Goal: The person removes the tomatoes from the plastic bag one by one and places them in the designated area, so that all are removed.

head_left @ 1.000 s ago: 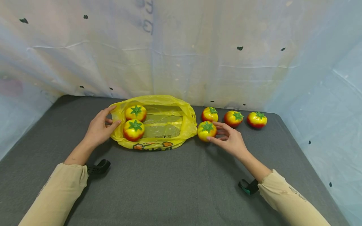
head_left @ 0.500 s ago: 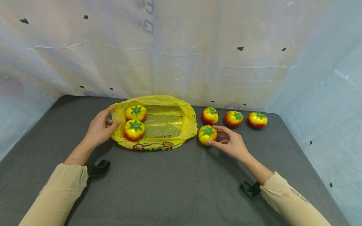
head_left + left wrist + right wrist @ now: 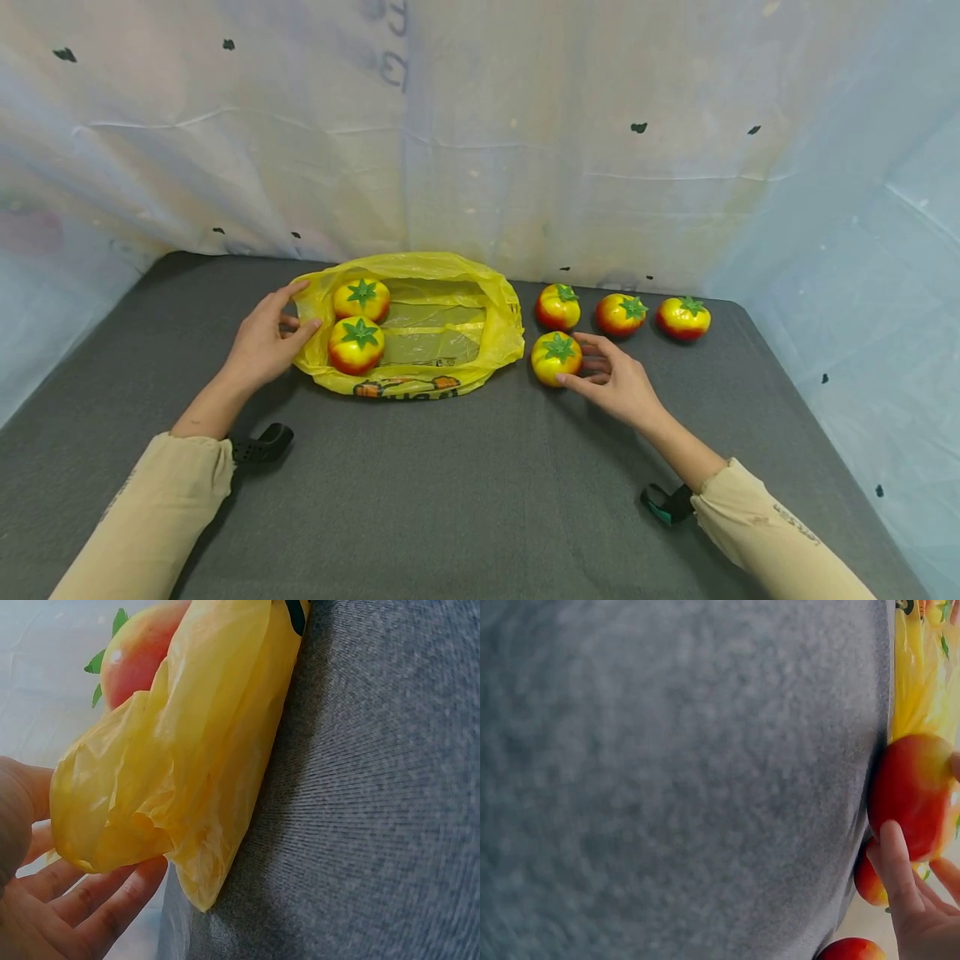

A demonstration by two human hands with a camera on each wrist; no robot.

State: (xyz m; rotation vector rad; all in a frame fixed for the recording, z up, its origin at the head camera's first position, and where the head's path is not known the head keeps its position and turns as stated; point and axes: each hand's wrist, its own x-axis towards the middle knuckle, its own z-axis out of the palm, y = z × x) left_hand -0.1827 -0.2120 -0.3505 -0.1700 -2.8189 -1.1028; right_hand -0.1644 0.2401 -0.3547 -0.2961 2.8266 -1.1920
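A yellow plastic bag [image 3: 504,329] lies open-mouthed on the dark table, with two red-and-yellow tomatoes at its left end, the rear tomato [image 3: 352,302] and the front tomato [image 3: 348,357]. My left hand [image 3: 262,340] holds the bag's left rim; in the left wrist view, thumb and fingers stand either side of the yellow plastic [image 3: 202,735]. Just right of the bag, my right hand [image 3: 621,379] holds another tomato [image 3: 547,367] between thumb and fingers. In the right wrist view this tomato [image 3: 907,795] sits low, close to the table surface.
Behind the held tomato, three more stand in a row: the left tomato [image 3: 555,315], the middle tomato [image 3: 615,321] and the right tomato [image 3: 675,323]. A pale sheet wall [image 3: 480,150] rises along the table's back edge. The grey table [image 3: 450,500] spreads toward the front.
My right hand and its tomato have shifted slightly toward the front and to the right, widening the gap to the bag and the tomato behind. My left hand stays put.
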